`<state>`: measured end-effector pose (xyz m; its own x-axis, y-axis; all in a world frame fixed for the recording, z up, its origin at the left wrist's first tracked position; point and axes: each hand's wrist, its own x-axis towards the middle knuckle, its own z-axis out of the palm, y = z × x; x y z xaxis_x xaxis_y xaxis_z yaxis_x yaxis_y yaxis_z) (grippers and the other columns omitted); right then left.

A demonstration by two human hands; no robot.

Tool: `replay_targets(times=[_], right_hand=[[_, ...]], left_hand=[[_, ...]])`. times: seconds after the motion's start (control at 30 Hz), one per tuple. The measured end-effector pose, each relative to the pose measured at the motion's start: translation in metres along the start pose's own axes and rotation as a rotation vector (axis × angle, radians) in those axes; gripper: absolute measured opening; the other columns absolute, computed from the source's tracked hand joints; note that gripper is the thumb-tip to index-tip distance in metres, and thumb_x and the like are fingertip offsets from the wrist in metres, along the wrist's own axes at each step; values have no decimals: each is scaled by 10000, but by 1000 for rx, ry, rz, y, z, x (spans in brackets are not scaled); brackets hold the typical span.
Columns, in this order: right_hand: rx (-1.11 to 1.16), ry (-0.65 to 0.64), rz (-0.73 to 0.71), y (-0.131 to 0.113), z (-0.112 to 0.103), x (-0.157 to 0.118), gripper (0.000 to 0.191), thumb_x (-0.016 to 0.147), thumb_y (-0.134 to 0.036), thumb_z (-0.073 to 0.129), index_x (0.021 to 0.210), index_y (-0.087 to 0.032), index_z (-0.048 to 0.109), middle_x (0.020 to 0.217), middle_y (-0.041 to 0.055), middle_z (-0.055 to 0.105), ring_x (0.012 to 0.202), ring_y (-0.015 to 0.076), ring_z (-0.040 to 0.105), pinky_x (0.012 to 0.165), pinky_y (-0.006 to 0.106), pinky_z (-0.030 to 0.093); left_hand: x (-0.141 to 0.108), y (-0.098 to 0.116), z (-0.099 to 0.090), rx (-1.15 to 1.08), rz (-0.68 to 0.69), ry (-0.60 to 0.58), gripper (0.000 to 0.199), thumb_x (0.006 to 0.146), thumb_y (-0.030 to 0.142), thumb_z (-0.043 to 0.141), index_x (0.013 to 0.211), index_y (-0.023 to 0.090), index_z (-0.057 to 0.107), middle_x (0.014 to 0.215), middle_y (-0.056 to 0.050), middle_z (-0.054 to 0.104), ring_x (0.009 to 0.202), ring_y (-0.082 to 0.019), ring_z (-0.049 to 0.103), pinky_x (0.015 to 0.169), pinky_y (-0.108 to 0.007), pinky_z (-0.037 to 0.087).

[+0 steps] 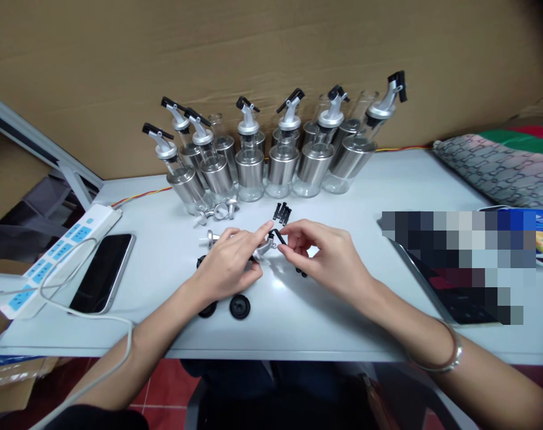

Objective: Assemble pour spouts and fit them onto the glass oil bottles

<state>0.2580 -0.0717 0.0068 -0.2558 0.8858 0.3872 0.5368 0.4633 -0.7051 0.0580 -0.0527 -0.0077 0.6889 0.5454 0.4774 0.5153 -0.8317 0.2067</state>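
Note:
Near the middle of the white table, my left hand (230,261) is closed around a silver pourer spout (265,248). My right hand (327,254) pinches a small black lever (280,237) between thumb and index finger, at the spout's upper end. Just beyond my hands lie several loose black levers (283,212). More silver spouts (221,211) rest at the foot of the bottles, and another spout (210,240) lies left of my left hand. A round black cap (240,306) sits nearer the table edge, with others partly hidden by my left hand and forearm.
Several glass bottles with steel sleeves (250,170) stand along the back, many topped with spouts. At left are a power strip (59,257), a phone (104,272) and a white cable. A dark tablet-like object (454,298), partly pixelated, and patterned fabric (490,173) are at right.

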Motion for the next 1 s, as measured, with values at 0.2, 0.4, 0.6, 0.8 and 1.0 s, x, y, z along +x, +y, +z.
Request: replay_targets(times=[0.2,0.4,0.6,0.8,1.0], right_hand=[[-22,20,-38,2,1,0,71,796,-136,591,862,-160,589,649,-13,580,552,91,544,502,182,437],[-45,18,-53,2,2,-1,86,797,-122,583,877,-156,583,670,-7,583,565,95,550,501,183,431],[-73,22,-67,1,3,-1,92,792,-103,564,866,-158,573,664,-15,561,553,91,537,513,188,423],[-80,29,-78,2,1,-1,95,789,-100,551,861,-159,569,672,-17,550,551,90,533,530,196,423],[-73,18,-75,2,2,-2,94,799,-113,550,875,-166,562,681,-15,554,559,92,535,538,198,429]], left_hand=[[0,0,-1,12,-1,-1,719,779,92,454,1443,182,192,950,-49,671,799,-174,603,809,-332,462],[-1,0,0,29,-8,30,744,783,104,463,1455,196,157,959,-39,684,791,-165,623,804,-326,460],[-1,0,1,17,3,39,754,767,90,461,1453,200,170,1020,-47,698,784,-149,652,810,-311,460],[0,1,0,22,-5,62,772,752,80,461,1457,196,168,1015,-40,706,815,-156,652,809,-302,471],[0,2,-1,31,-11,70,775,744,86,467,1456,187,177,971,-32,706,830,-160,640,828,-304,473]])
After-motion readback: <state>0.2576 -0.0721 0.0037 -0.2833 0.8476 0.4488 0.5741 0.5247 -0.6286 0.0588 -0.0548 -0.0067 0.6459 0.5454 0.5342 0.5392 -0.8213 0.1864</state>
